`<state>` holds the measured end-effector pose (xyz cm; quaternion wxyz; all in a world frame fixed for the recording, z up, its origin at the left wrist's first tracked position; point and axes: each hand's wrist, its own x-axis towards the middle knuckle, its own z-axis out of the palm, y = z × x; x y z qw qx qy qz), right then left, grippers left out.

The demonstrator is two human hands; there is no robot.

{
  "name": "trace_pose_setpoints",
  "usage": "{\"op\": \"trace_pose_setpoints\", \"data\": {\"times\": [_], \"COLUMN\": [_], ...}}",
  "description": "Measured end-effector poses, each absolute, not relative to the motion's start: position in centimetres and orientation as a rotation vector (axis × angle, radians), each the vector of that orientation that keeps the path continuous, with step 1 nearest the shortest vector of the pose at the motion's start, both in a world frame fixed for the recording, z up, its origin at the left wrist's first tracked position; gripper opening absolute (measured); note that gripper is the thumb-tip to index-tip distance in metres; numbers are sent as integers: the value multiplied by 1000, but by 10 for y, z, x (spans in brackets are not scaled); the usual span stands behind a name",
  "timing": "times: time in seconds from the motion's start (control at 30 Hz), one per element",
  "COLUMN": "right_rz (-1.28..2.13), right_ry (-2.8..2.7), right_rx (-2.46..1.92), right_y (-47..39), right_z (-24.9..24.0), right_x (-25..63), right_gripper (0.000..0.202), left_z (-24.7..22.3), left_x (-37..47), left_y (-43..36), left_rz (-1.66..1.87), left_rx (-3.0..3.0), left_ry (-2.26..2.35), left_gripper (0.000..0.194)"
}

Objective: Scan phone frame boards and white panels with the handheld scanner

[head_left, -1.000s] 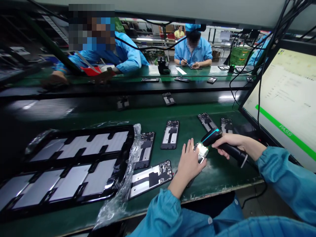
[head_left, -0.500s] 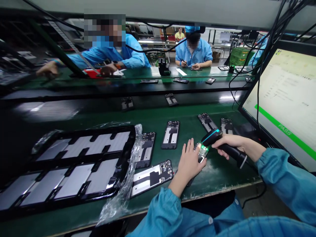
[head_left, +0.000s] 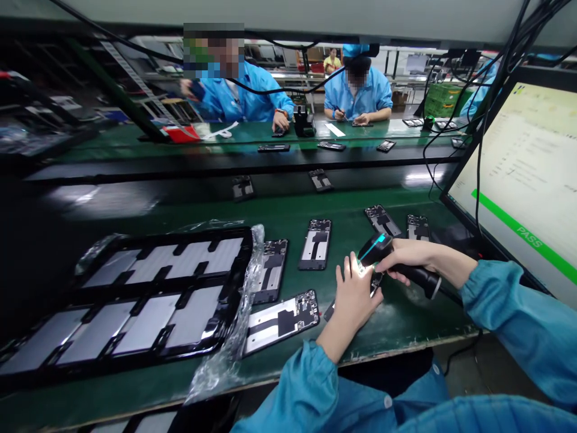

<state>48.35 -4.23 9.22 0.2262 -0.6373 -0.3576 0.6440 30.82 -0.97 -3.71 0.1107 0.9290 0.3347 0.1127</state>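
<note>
My left hand (head_left: 354,294) lies spread over a phone with its back off (head_left: 330,309), covering most of it. Only a dark lower corner and a bit of circuit board beside the thumb show. In my right hand (head_left: 406,258) is a black barcode scanner (head_left: 376,248) with a blue light strip, its fingers wrapped around the grip. The scanner's head is tilted down close to my left fingertips, and a bright white light falls on them. Left of my left wrist lies another opened phone (head_left: 282,322), with one more upright phone (head_left: 315,243) beyond my fingers.
A black tray (head_left: 155,296) of grey plates, edged with clear plastic wrap (head_left: 252,270), covers the left side. At right a monitor (head_left: 523,180) shows a green PASS bar. More opened phones (head_left: 382,221) lie behind. Two co-workers in blue sit across the line.
The scanner has moved left, nearer my left hand, and its light now falls on my fingers instead of the green-lit board. The co-worker at far left has drawn an arm in.
</note>
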Motion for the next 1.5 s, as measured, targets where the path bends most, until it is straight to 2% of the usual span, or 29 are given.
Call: {"op": "trace_pose_setpoints", "data": {"times": [0.1,0.43,1.1,1.5], "right_rz": [1770,1760,1804,1767], "right_ry": [-1008,-994,-991,-975], "right_rx": [-1845,-1876,-1929,-1745], "right_y": [-31,-25,-17,-34], "right_z": [94,93,87,72], "right_x": [477,469,466,468], "right_gripper": [23,26,21,14], "left_z": [-38,-39,-36,-29], "left_x": [310,310,313,317], "left_y": [-14,-15,-17,-20], "left_rz": [336,344,326,283], "left_rx": [2706,2670,2589,2555], "left_ry": [1011,1015,1059,1107], "left_gripper": [62,61,63,59]}}
